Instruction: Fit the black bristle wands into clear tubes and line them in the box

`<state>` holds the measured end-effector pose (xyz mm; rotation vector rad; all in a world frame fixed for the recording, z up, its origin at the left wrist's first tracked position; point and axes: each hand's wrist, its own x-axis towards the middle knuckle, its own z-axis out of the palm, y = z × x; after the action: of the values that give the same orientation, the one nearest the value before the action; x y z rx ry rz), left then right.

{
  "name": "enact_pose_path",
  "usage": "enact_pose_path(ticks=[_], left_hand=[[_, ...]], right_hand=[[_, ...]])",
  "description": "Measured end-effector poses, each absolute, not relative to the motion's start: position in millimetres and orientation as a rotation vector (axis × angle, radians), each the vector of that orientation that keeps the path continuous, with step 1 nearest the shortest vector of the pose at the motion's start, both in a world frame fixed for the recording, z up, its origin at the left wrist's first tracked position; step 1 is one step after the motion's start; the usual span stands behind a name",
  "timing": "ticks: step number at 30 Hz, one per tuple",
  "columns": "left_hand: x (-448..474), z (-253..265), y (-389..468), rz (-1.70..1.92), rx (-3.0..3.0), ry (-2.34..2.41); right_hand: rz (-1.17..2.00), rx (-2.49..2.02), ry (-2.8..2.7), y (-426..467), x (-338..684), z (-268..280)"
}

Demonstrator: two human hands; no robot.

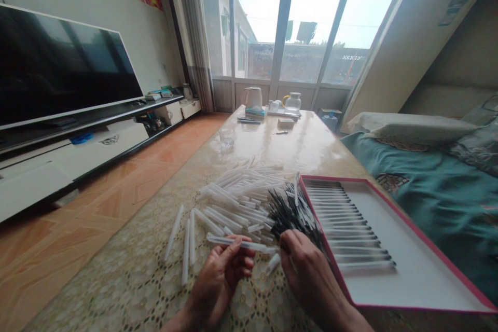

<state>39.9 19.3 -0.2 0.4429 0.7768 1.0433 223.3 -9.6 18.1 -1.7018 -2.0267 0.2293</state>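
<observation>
My left hand (227,270) pinches a translucent white plastic tube (243,243) that looks like a pen barrel, lying level across the fingers. My right hand (305,264) is closed at the near edge of a pile of thin black sticks (290,207), close to the tube's right end. Its fingertips are turned away, so what they hold is hidden. A short white piece (273,263) lies between the hands. Beyond them spreads a heap of similar white tubes (237,192). Several tubes with dark ends lie in a row inside a pink-rimmed white box (420,254) at right.
The long table has a patterned cover (136,275). Loose tubes (187,251) lie left of the heap. Farther back stand a clear glass (226,137), a small box (286,123), a pitcher (253,98) and a glass pot (293,102). A bed with green bedding (439,181) adjoins the right side.
</observation>
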Motion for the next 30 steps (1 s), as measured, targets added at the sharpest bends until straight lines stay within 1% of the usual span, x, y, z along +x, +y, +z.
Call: enact_pose_path(ticks=[3, 6, 21, 27, 30], left_hand=[[40.0, 0.2, 19.2, 1.037, 0.445, 0.774], [40.1, -1.2, 18.5, 1.030, 0.450, 0.756], [40.5, -4.2, 18.4, 1.015, 0.490, 0.753], [41.5, -4.5, 17.5, 1.015, 0.523, 0.760], [42.5, -2.3, 16.6, 1.010, 0.560, 0.775]], right_hand=[[0.563, -1.546, -1.741, -11.5, 217.6, 23.1], [0.729, -1.434, -1.604, -13.1, 211.0, 21.9], [0.861, -1.332, -1.522, -11.9, 206.3, 16.6], [0.936, -1.392, -1.469, -11.9, 207.1, 8.2], [0.886, -1.435, -1.503, -12.4, 207.8, 6.3]])
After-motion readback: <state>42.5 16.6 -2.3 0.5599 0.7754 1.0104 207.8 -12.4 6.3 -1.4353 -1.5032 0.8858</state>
